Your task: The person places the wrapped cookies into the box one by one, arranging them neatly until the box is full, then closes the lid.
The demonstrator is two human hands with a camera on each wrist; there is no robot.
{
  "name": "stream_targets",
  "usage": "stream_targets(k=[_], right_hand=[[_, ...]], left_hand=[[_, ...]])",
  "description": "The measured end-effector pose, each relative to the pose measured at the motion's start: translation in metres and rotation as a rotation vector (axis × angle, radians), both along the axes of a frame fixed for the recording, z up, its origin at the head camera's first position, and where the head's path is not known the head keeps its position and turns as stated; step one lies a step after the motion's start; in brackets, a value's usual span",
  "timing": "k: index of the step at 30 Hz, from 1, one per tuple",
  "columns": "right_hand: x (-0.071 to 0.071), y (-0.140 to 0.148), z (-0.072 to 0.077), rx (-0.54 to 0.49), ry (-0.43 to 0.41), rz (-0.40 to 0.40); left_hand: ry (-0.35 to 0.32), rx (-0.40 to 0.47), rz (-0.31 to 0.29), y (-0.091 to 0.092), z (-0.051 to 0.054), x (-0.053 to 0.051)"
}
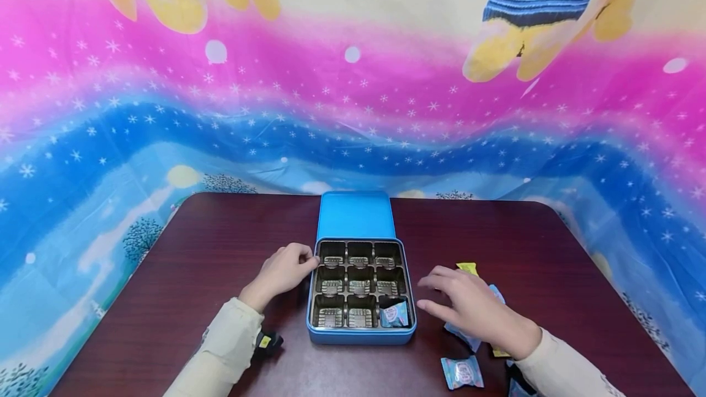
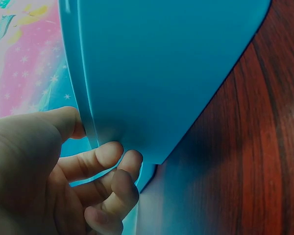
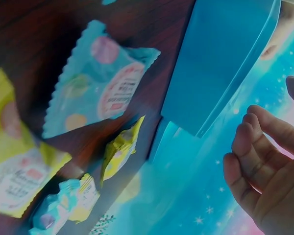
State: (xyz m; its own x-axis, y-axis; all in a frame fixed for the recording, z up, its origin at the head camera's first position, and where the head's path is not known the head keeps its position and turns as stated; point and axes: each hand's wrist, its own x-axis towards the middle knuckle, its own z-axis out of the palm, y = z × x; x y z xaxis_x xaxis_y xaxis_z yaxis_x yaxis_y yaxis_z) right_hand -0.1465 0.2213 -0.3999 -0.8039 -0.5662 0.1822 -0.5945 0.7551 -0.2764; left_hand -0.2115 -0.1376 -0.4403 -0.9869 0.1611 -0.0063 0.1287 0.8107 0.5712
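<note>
My right hand (image 1: 469,302) hangs with its fingers loosely parted and nothing between them, just beside the blue box (image 1: 361,338) and above the loose packets. It hides part of a blue packet (image 1: 462,337), so reaching down by feel could push that slick wrapper away instead of catching it. I cannot tell whether my palm touches it.

My left hand (image 1: 281,269) pinches the box's left rim toward the far end, thumb at the top edge, a fingertip against the outer wall. I judge that hold light and off to one side; a bump from the right could turn or slide the box on the smooth table (image 1: 165,299).

In the tray (image 1: 360,287), a wrapped packet (image 1: 394,315) lies in the near right compartment, seeming to lean. If my right fingers swept low over that corner, they could hook its crimped edge and drag it out.

Farther out, a front packet (image 1: 462,373) lies apart on the table, a yellow packet (image 1: 467,268) sits beyond my fingers, and a dark-edged packet (image 1: 518,381) is partly under my right sleeve (image 1: 562,369). That cuff could brush it aside unnoticed.

Behind the box, the lid (image 1: 357,216) lies folded back; a hard shove could jolt it.
</note>
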Motion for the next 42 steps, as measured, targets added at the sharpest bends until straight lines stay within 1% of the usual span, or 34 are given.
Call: stream_targets(k=[7,13,19,24,33,42], right_hand=[[-0.002,0.014,-0.001,-0.002,-0.045,-0.032],[-0.002,0.03,-0.003,0.025,-0.064,-0.1],[0.0,0.048,-0.006,0.031,-0.114,-0.184],[0.0,0.061,-0.007,0.037,-0.121,-0.221],[-0.005,0.079,-0.013,0.024,-0.146,-0.254],[-0.009,0.095,-0.019,0.016,-0.137,-0.272]], left_hand=[[-0.002,0.004,-0.003,0.001,0.0,0.0],[-0.003,0.006,-0.004,0.002,0.0,0.0],[-0.002,0.006,-0.006,0.002,0.0,0.0],[-0.007,0.012,-0.007,0.001,0.0,0.0],[-0.009,0.008,-0.007,0.0,-0.001,-0.001],[-0.01,0.008,-0.004,0.0,-0.002,-0.001]])
